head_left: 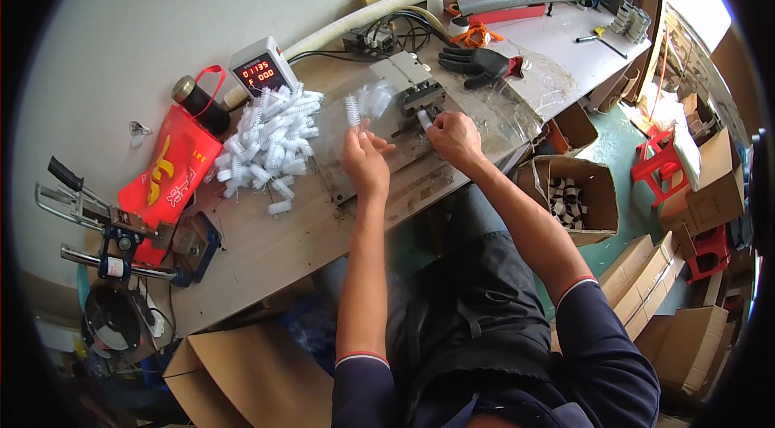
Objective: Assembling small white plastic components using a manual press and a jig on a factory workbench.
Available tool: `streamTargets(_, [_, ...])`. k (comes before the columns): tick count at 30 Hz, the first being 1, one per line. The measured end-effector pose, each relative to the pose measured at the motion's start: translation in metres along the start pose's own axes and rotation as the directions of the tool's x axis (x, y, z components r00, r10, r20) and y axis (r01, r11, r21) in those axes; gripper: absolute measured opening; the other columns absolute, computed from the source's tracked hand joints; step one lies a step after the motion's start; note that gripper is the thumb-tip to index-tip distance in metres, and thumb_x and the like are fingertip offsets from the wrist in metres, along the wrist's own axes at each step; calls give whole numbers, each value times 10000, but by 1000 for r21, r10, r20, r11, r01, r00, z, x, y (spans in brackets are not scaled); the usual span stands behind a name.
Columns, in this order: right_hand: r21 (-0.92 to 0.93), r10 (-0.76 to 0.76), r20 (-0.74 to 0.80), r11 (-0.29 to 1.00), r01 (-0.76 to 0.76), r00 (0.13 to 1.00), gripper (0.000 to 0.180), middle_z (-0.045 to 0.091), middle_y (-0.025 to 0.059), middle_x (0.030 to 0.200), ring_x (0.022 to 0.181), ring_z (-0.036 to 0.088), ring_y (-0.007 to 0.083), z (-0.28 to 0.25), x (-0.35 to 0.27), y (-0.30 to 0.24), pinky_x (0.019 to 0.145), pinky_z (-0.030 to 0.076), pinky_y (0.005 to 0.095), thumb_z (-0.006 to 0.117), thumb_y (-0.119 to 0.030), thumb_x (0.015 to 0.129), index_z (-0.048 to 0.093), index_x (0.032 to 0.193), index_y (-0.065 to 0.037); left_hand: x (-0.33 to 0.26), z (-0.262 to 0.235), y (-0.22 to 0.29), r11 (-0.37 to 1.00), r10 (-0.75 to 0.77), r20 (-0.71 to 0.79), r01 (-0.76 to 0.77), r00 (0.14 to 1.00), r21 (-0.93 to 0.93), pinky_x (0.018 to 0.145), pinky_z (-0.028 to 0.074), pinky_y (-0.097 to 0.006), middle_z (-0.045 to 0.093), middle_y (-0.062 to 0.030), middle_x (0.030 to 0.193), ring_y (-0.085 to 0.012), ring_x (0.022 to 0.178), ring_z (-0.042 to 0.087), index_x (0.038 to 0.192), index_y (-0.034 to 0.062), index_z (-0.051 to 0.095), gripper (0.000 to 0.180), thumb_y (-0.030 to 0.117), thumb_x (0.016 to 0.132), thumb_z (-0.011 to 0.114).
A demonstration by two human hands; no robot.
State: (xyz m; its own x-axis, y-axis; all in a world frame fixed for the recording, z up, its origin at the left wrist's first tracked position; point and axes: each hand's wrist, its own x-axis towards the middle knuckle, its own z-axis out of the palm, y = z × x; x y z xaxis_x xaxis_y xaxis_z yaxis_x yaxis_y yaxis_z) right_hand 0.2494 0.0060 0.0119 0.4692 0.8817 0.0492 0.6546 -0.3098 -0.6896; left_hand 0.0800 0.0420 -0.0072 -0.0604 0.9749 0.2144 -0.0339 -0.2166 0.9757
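Note:
My left hand (pixel 367 160) is raised over the bench with its fingers partly curled. A translucent white ribbed plastic tube (pixel 353 111) stands at its fingertips, seemingly pinched there. Beside that tube, more white ribbed pieces (pixel 375 97) are smeared by motion, so I cannot tell whether the hand holds them too. My right hand (pixel 457 140) is closed on a small white plastic tube (pixel 425 119), whose end meets a dark metal fixture (pixel 422 94) on a grey machine (pixel 400 69). A large heap of similar white ribbed tubes (pixel 266 137) lies left of my left hand.
Behind the heap are a counter box with red digits (pixel 262 69), a dark flask (pixel 202 105) and a red bag (pixel 171 169). A black glove (pixel 480 65) lies beyond the machine. A clamp stand (pixel 121 242) is at the left; a carton of parts (pixel 601 214) sits right of the bench.

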Motion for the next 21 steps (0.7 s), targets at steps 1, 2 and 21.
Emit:
streamTargets(1, [0,-1,5,1000,1,1000,266,737,213,900,917,707,409,1,1,1,835,551,485,640,-283,807,785,880,-72,0,0,-2,1000,-2,-2,2,1000,-2,651,635,-310,555,-63,895,-134,694,619,1122,-34,588,246,88,1103,376])
streamTargets(2, [0,0,9,1000,0,1000,264,737,213,901,919,707,410,1,1,2,837,551,485,643,-284,806,784,880,-73,0,0,-4,999,28,15,-29,999,31,653,629,-309,563,-64,891,-138,694,624,1110,-28,592,243,87,1102,378])
streamTargets(21, [155,-104,-237,977,143,966,239,700,163,740,758,704,370,17,-14,13,707,540,459,702,-304,860,722,834,-66,-4,20,-9,779,258,214,-334,942,530,848,537,-442,669,-159,1092,-324,946,677,1076,6,551,110,34,1043,450])
